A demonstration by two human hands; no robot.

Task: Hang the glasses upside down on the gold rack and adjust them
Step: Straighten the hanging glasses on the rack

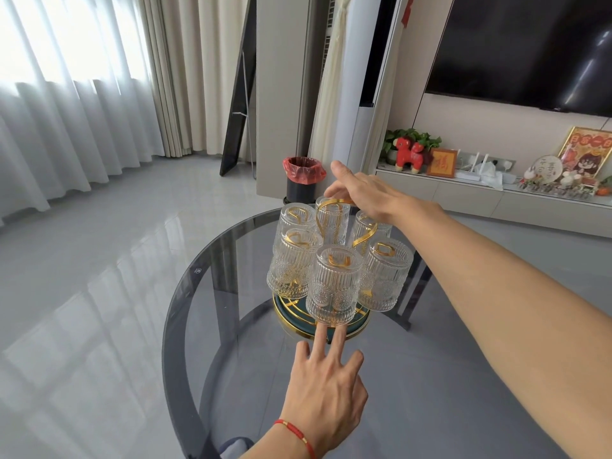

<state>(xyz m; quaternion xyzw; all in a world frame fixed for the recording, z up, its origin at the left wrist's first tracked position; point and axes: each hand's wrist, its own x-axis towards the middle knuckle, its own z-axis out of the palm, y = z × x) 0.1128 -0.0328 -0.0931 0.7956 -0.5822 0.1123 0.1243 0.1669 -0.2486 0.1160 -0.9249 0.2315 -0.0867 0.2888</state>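
The gold rack (363, 238) stands on a round base with a gold rim (298, 330) in the middle of the glass table. Several ribbed clear glasses hang upside down on its arms, the nearest glass (332, 286) at the front. My right hand (361, 190) reaches over from the right and its fingers curl around the looped gold handle at the rack's top. My left hand (326, 389), with a red string at the wrist, lies below the rack with fingers spread. Two of its fingertips touch the base rim under the nearest glass.
The round smoked-glass table (205, 260) has a dark edge. Behind it a black bin with a red liner (303, 175) stands on the grey tiled floor. A low white cabinet with ornaments (463, 190) runs along the right wall.
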